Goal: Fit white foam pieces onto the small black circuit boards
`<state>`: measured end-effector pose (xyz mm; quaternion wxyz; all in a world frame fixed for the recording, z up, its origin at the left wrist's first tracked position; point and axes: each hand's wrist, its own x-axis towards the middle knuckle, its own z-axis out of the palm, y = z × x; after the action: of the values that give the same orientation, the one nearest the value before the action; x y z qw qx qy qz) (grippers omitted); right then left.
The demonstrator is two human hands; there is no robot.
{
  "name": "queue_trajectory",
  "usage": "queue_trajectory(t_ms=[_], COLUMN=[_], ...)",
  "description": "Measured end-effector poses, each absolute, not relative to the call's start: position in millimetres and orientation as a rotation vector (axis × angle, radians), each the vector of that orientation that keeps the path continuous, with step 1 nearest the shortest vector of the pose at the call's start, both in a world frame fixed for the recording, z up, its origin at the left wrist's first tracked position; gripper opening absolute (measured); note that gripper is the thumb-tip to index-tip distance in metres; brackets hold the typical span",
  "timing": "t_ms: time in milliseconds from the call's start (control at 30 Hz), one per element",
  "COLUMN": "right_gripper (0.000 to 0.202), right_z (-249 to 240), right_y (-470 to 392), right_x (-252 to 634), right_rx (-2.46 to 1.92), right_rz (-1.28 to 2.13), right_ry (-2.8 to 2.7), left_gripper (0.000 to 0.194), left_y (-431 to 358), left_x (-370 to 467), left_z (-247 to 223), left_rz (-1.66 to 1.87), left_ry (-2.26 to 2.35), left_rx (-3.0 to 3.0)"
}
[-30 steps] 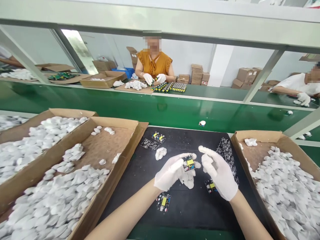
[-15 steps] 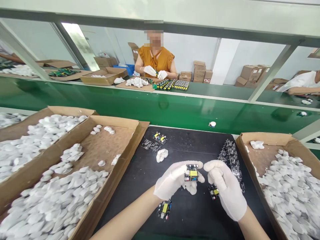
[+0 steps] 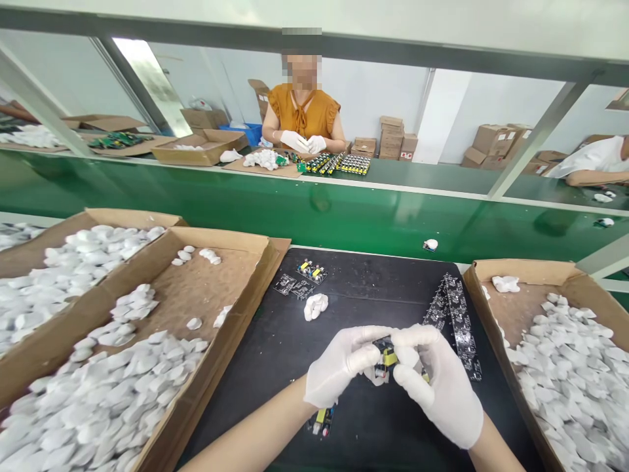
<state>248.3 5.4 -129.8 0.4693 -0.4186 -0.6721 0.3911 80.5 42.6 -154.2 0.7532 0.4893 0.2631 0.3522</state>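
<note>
In front of me, my left hand (image 3: 344, 364), in a white glove, grips a small black circuit board (image 3: 388, 355) with a yellow transformer, thumb across its near side. My right hand (image 3: 439, 383), also gloved, meets the board's right side and pinches a small white lump (image 3: 409, 356) against it; fingers hide part of both. Under the hands lies more white material (image 3: 378, 377), partly covered. Another populated board (image 3: 322, 419) rests on the black mat by my left wrist. A further board behind my right hand is almost fully hidden.
Cardboard trays of white lumps flank the black mat (image 3: 265, 367): a left tray (image 3: 246, 308) and a right tray (image 3: 545, 270). Bare board strips (image 3: 459, 321) lie at the mat's right. A white clump (image 3: 315, 306) and boards (image 3: 312, 270) sit farther back. Beyond the green conveyor (image 3: 246, 210), a co-worker (image 3: 304, 118) sits.
My right hand has moved left onto the board, bringing its white lump against it. The board has tilted in my left hand. On the green conveyor, a board with a white lump has shifted right.
</note>
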Motion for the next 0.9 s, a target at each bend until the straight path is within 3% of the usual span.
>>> queue_trajectory(t_ms=[67, 533, 667, 767, 900], right_gripper=[0.02, 0.032, 0.03, 0.03, 0.06], right_z=[-129, -133, -134, -138, -136], right_y=[6, 14, 12, 11, 14], right_x=[250, 244, 244, 243, 241], right_rx=[-0.984, -1.016, -0.927, -1.003, -1.161], right_rz=[0.887, 0.616, 0.901, 1.065, 1.2], right_ry=[-1.676, -1.798, -1.711, -1.52, -1.317], left_gripper=[0.065, 0.056, 0.061, 0.054, 0.047], left_y=[42, 43, 41, 40, 40], left_x=[79, 82, 84, 85, 83], left_z=[-155, -147, -151, -156, -158], left_rz=[0.796, 0.784, 0.837, 0.892, 1.006], left_ry=[0.577, 0.618, 0.545, 0.523, 0.62], left_rx=[1.06, 1.09, 1.015, 0.981, 1.112])
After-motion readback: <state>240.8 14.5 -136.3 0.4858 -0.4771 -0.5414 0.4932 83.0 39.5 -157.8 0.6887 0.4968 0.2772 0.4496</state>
